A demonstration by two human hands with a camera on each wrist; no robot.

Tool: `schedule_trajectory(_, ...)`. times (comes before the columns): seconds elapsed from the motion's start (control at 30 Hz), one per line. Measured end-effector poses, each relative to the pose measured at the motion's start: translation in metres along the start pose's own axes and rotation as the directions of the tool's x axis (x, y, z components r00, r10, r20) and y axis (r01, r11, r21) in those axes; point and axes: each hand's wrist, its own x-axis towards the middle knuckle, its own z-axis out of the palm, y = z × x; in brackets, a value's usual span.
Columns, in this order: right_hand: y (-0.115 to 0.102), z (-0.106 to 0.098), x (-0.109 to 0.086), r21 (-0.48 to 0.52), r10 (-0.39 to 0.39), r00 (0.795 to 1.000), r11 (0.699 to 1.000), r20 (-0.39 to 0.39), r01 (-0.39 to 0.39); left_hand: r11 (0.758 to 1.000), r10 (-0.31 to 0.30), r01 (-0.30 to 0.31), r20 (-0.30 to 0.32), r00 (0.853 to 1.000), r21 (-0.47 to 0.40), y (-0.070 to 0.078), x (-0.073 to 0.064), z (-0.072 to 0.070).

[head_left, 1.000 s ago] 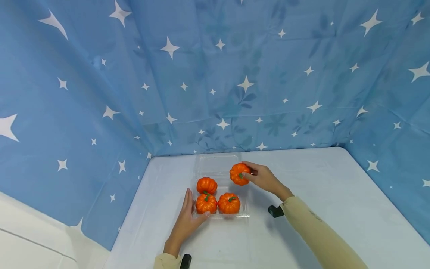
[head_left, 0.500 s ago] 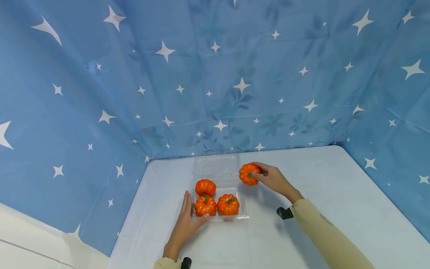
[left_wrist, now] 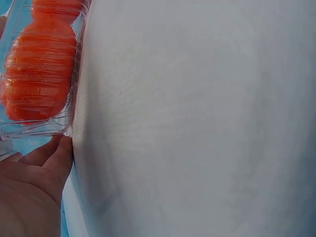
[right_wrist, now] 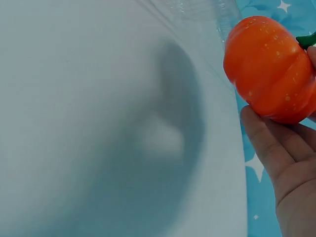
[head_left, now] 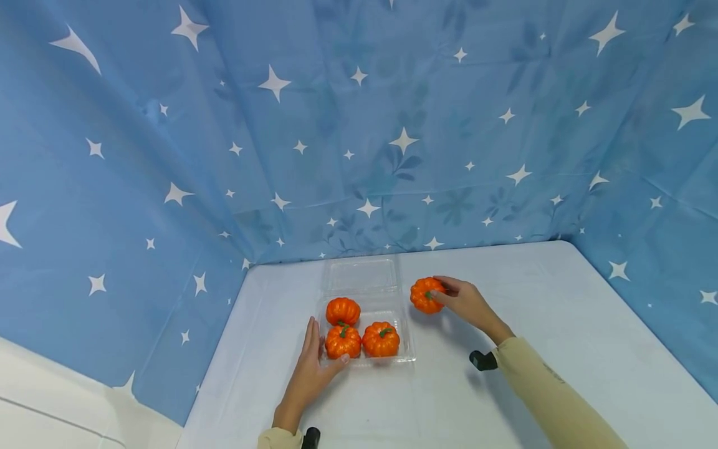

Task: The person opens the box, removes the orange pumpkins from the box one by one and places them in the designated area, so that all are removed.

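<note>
In the head view my right hand (head_left: 470, 304) pinches a small orange toy pumpkin (head_left: 424, 295), stem toward the thumb, over the table to the right of a clear plastic clamshell box (head_left: 408, 340). The right wrist view shows the held pumpkin (right_wrist: 266, 69) raised, with a shadow on the tabletop. Inside the box are a rear pumpkin (head_left: 343, 310), a front left pumpkin (head_left: 343, 342) and a front right pumpkin (head_left: 381, 340). My left hand (head_left: 313, 371) lies along the box's left side with straight fingers, the thumb at its front edge. In the left wrist view, fingertips meet the box wall.
The box's clear lid (head_left: 361, 275) is folded back, flat toward the rear of the white table (head_left: 533, 299). A blue starry curtain (head_left: 449, 125) stands behind and along both sides. Black wrist cameras sit below each wrist, the right one (head_left: 483, 360) over the table.
My right hand has carried its pumpkin rightward, from over the box's back right corner to beyond its right side, and slightly lower lately. The left hand has stayed at the box.
</note>
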Motion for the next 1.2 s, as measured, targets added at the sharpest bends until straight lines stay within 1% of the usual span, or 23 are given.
schedule_trajectory(0.1,0.004,0.001,-0.002,0.001,0.042,0.999,0.999,-0.004,-0.042,1.000,0.007,-0.007,-0.004,1.000,0.006,0.000,0.001,0.000)
schedule_trajectory(0.23,0.012,0.005,-0.005,0.042,0.100,0.995,0.994,-0.002,-0.100,1.000,0.004,-0.004,-0.001,1.000,0.003,0.001,0.001,-0.001)
schedule_trajectory(0.33,0.015,0.009,-0.007,0.089,0.141,0.990,0.986,-0.004,-0.140,1.000,-0.001,0.001,0.003,1.000,0.000,0.002,0.000,-0.001)
schedule_trajectory(0.57,0.020,0.021,-0.010,0.152,0.224,0.975,0.964,-0.011,-0.220,1.000,-0.005,0.005,0.004,1.000,0.011,0.002,0.000,0.000)
schedule_trajectory(0.7,0.021,0.026,-0.011,0.182,0.244,0.970,0.955,-0.020,-0.236,1.000,-0.013,0.013,0.008,1.000,0.009,0.002,0.000,0.001)
schedule_trajectory(0.9,0.022,0.029,-0.011,0.179,0.253,0.967,0.953,-0.025,-0.245,1.000,-0.017,0.017,0.008,1.000,0.005,0.000,0.000,0.001)
schedule_trajectory(1.1,0.023,0.033,-0.010,0.185,0.299,0.954,0.938,-0.005,-0.293,1.000,-0.028,0.028,0.007,1.000,0.001,-0.001,-0.001,0.000)
schedule_trajectory(1.2,0.023,0.035,-0.008,0.178,0.309,0.951,0.936,-0.011,-0.302,1.000,-0.026,0.026,0.005,1.000,-0.003,0.000,0.000,0.000)
